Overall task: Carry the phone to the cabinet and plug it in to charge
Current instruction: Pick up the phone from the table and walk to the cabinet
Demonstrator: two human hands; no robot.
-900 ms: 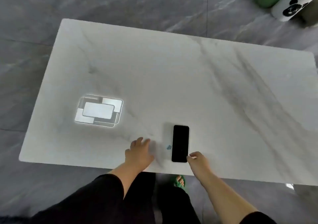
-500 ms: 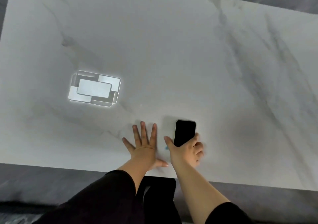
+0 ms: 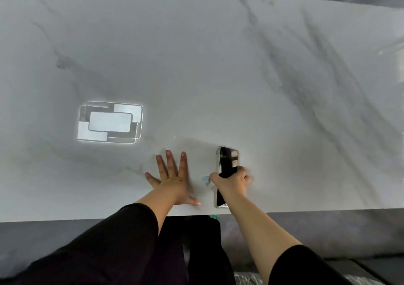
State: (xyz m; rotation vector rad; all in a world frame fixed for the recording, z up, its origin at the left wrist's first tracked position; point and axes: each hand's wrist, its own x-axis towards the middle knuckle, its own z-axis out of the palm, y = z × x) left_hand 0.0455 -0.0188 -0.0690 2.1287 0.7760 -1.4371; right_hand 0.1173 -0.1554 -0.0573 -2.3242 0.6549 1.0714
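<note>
The right hand (image 3: 230, 183) grasps the phone (image 3: 227, 164) around its middle, fingers wrapped over the right edge and thumb on the left edge. The phone is tilted up on its long side, so that its pale metal left edge and dark glossy screen both face the camera. The far end of the phone rises beyond the fingers; the near end projects below the wrist, close to the near edge of the table (image 3: 218, 65). Whether the near end touches the tabletop cannot be determined.

The left hand (image 3: 172, 179) holds nothing. It lies flat, palm down, on the tabletop with fingers spread, pointing toward the far side, and the thumb extended to the right. It sits just left of the phone, apart from it. A small pale blue mark (image 3: 205, 179) shows on the tabletop between the two hands, next to the right thumb.

The table is white marble with grey veins running diagonally across its right half. A bright rectangular light reflection (image 3: 110, 121) lies on the tabletop to the far left of the left hand. Both forearms are bare below black sleeves (image 3: 122, 236). The grey floor (image 3: 43, 232) shows near the table edge.
</note>
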